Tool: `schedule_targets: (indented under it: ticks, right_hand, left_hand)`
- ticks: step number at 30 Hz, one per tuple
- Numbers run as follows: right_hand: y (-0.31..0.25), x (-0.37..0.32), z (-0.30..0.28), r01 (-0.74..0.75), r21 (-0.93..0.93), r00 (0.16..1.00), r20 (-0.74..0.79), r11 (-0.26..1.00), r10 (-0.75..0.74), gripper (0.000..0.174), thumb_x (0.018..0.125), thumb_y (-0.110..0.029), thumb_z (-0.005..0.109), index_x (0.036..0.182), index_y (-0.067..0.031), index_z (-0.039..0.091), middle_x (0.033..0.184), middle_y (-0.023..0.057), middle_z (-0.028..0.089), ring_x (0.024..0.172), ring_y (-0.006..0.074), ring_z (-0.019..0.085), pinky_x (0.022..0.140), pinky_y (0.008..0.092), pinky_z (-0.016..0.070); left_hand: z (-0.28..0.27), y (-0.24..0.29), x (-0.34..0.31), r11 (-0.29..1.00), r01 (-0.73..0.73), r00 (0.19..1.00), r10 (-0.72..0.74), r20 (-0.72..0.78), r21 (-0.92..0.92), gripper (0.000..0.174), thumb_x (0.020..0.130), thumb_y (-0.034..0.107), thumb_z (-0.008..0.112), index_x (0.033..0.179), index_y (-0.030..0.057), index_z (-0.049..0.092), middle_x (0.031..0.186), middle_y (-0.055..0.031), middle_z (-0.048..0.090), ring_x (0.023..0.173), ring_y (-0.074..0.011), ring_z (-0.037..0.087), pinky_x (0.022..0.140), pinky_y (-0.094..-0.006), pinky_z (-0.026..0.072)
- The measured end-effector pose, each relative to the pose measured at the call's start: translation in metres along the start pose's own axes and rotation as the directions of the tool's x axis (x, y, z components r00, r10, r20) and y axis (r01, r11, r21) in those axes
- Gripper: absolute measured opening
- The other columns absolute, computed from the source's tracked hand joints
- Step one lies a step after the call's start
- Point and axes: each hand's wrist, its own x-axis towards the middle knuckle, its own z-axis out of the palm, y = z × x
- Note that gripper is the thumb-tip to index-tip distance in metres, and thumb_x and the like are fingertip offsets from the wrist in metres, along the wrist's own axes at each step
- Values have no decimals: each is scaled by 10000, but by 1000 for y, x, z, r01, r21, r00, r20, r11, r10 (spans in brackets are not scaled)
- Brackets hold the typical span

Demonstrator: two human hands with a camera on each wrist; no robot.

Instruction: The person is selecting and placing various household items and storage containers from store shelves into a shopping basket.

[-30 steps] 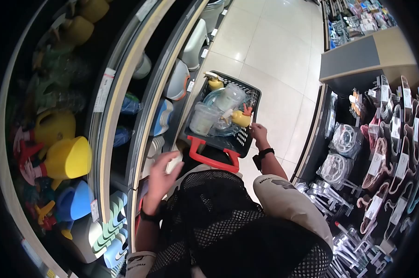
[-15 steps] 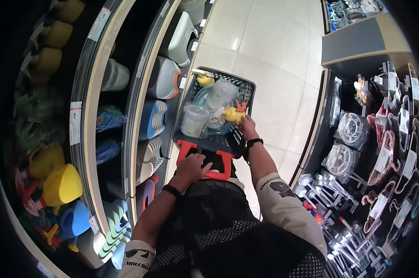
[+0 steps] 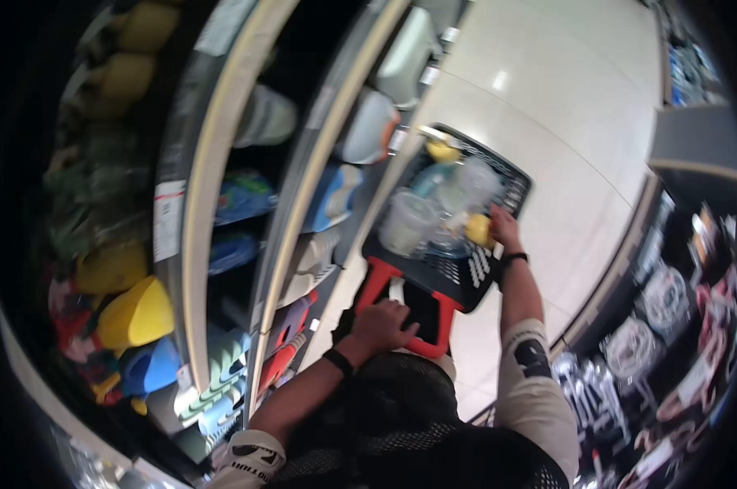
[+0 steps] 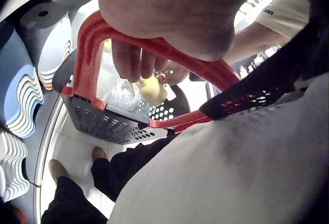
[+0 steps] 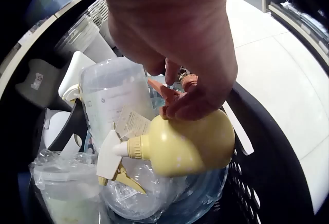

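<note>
A dark basket (image 3: 466,295) with a red handle (image 3: 444,326) sits on the floor in front of the person. In the left wrist view the left hand (image 3: 382,328) is draped over the handle (image 4: 85,64), its fingers curled round the bar. Low inside the basket's right side, the right hand (image 3: 505,230) pinches an orange trigger-like piece (image 5: 167,93) in the right wrist view. Just under those fingers lies a yellow spray bottle (image 5: 193,144) on its side, with a white nozzle. What the orange piece belongs to is partly hidden.
Wrapped clear containers (image 5: 115,93) fill the basket's left part. Shelves with stools (image 3: 368,126) and yellow watering cans (image 3: 136,314) run along the left. Hangers and wrapped round items (image 3: 631,349) line the right. Tiled floor (image 3: 564,106) lies between.
The left hand, raised beside the shelves a second ago, came down onto the red handle. The right hand moved onto the orange piece. The head view has swung, shifting the basket rightward.
</note>
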Motion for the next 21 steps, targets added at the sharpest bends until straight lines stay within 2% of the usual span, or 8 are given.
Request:
schedule_targets:
  ticks: [2,5,6,7,9,14,17,21]
  right_hand:
    - [26,28,-4,54,117,998,37,992,-59,351,962,-393,716,1186,-123,711,683,-35,554,504,93,493,436,266,365]
    - [-11,0,-1,-183,25,977,113,983,179,345,979,-399,678,1032,-59,690,726,3,576,591,132,559,541,287,470]
    - [63,65,-28,263,-319,962,155,911,-223,287,994,-348,652,941,-66,657,691,-2,557,545,135,540,498,275,447]
    - [35,38,-3,5,271,997,73,962,-26,240,1010,-292,614,923,-74,661,703,-8,559,594,121,543,530,265,449]
    - [-24,-14,5,-49,-188,999,2,981,50,280,992,-423,612,877,-168,622,754,-34,549,551,81,487,444,256,349]
    - [-90,-93,9,71,-223,997,41,972,-64,279,969,-450,646,868,-191,625,750,-69,525,530,52,417,461,238,309]
    - [-114,-142,6,65,-178,997,-20,982,-70,321,930,-454,704,1116,-200,640,840,-76,539,635,42,458,540,205,335]
    - [-132,-190,-15,283,-220,957,-3,934,-291,392,914,-213,746,1253,-117,573,857,-26,547,628,49,495,526,216,391]
  left_hand:
    - [2,0,-1,1000,-1,1000,1,-12,-10,353,850,417,718,893,70,671,879,-115,663,864,-304,674,720,-431,562]
    - [-4,-3,-4,1000,-30,999,30,-28,2,346,866,408,697,875,65,647,874,-120,656,857,-306,673,711,-422,559]
    - [-5,-3,-5,1000,8,998,-7,-57,23,346,866,408,697,875,65,647,874,-120,656,857,-306,673,711,-422,559]
    - [-5,-2,-5,1000,-10,998,11,-54,17,343,868,404,694,874,65,644,868,-118,650,860,-303,671,714,-420,558]
    - [-5,-2,-7,1000,-28,998,29,-54,8,341,870,401,691,874,64,641,862,-115,643,863,-300,668,716,-419,557]
    - [-4,-4,-11,996,-89,990,91,-107,19,335,880,392,683,876,60,636,854,-107,631,860,-297,661,727,-409,552]
    - [-3,-5,-11,994,-99,992,103,-73,55,354,895,407,664,887,54,642,874,-119,642,876,-307,665,740,-419,551]
    - [-1,-7,-12,993,-103,993,106,-57,58,382,908,428,645,924,47,651,910,-132,659,903,-318,671,757,-440,549]
